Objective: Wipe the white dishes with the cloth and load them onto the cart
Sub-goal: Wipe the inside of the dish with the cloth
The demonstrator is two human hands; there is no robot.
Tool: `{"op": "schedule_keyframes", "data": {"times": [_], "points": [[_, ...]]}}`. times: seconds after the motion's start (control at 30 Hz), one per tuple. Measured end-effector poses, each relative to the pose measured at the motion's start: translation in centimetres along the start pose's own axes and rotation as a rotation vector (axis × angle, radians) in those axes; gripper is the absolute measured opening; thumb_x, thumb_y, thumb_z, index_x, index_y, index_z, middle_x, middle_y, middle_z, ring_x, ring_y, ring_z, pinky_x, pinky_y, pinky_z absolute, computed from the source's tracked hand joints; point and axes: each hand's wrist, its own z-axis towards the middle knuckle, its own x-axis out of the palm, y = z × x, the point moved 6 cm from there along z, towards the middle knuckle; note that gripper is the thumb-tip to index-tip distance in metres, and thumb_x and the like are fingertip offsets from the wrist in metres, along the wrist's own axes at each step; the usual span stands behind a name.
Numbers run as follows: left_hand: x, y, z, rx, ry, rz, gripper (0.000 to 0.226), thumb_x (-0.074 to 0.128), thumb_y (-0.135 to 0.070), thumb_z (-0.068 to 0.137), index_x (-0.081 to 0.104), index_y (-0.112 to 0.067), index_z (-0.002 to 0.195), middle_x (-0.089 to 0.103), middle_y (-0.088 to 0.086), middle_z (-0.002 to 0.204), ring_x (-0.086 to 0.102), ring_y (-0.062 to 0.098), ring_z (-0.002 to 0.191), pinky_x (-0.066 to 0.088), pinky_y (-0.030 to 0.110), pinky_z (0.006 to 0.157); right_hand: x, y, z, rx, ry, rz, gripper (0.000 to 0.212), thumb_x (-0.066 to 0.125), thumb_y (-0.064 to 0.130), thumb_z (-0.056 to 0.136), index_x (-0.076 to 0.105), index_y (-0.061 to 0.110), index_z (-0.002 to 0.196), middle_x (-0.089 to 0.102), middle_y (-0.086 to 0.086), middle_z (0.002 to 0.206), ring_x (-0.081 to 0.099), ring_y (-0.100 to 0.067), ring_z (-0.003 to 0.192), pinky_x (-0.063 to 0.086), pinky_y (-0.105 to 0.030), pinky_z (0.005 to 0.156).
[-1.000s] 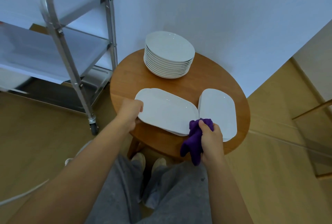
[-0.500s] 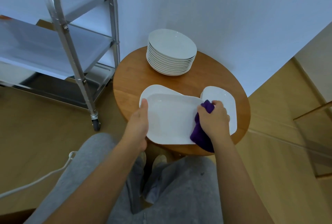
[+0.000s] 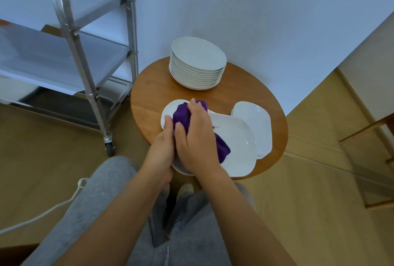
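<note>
Head view showed that our right hand (image 3: 197, 138) had its fingers curled over the purple cloth (image 3: 187, 116), pressing it onto the rectangular white dish (image 3: 236, 144) at the near edge of the round wooden table (image 3: 149, 99). Our left hand (image 3: 164, 144) gripped that dish's left edge, thumb on top. A second dish (image 3: 255, 125) lay beside it, a stack of round plates (image 3: 198, 63) sat behind, and the metal cart (image 3: 70, 37) stood at the left.

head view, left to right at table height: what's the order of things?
Metal cart → left hand → purple cloth under the right hand → rectangular plate being wiped → second rectangular plate. The stack of round plates sits farther back, so it is left out.
</note>
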Motion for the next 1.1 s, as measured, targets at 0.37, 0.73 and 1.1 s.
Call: {"op": "schedule_keyframes", "data": {"times": [0.37,0.73,1.1], "points": [[-0.8,0.6,-1.2,-0.1,0.055,-0.394,0.046,0.045,-0.063,0.084,0.062,-0.022,0.098,0.073,0.002,0.085,0.064,0.021,0.102,0.057,0.032,0.068,-1.0,3.0,-2.3,-0.263,0.236,-0.054,0.041,0.048,0.031,0.095,0.051,0.015,0.132,0.056,-0.002,0.13,0.049,-0.015,0.118,0.024,-0.018,0.095],[-0.9,1.0,-1.0,-0.162,0.067,-0.331,0.053,0.043,-0.067,0.083,0.063,-0.021,0.101,0.074,0.011,0.088,0.072,0.028,0.074,0.058,0.042,0.059,-4.3,1.7,-4.7,-0.483,0.29,-0.124,0.025,0.069,0.026,0.073,0.07,0.011,0.093,0.068,0.0,0.088,0.061,-0.012,0.078,0.048,-0.019,0.07],[-2.7,0.3,-2.3,-0.028,-0.086,-0.098,0.042,0.034,-0.07,0.083,0.057,-0.035,0.088,0.067,0.0,0.099,0.065,0.026,0.093,0.053,0.049,0.085,-6.5,-2.8,-5.7,-0.099,-0.033,-0.049,0.032,0.063,0.021,0.074,0.067,0.003,0.1,0.068,-0.009,0.096,0.061,-0.022,0.087,0.052,-0.029,0.073]]}}
